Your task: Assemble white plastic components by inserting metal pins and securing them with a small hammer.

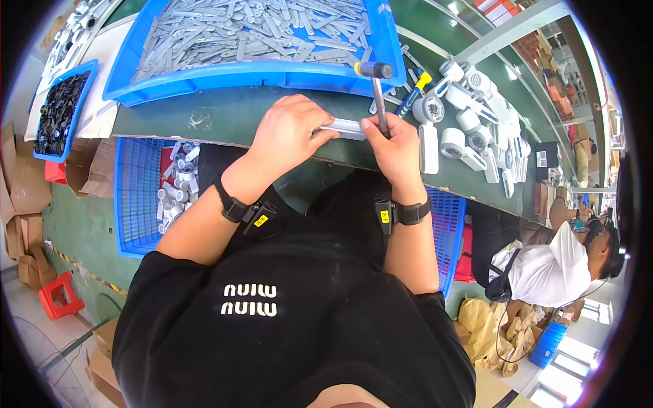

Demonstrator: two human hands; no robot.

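Note:
At the front edge of the green workbench (224, 121), my left hand (289, 132) pinches one end of a pale grey, channel-shaped strip (350, 129) between thumb and fingers. My right hand (396, 153) is closed around a small mallet (378, 95), its dark handle upright and its yellow-and-black head on top. The right thumb and fingers also meet the strip's other end. Just beyond my right hand lies a tool with a yellow-and-blue handle (411, 95). White round-headed parts (430, 112) with flat arms lie beside that hand.
A large blue tray (197, 83) of loose grey strips stands across the bench. More white parts (486, 112) are heaped at right. A small blue tray (87, 75) holds black pieces. Blue crates (136, 194) sit below the bench edge. Another person (551, 265) is at far right.

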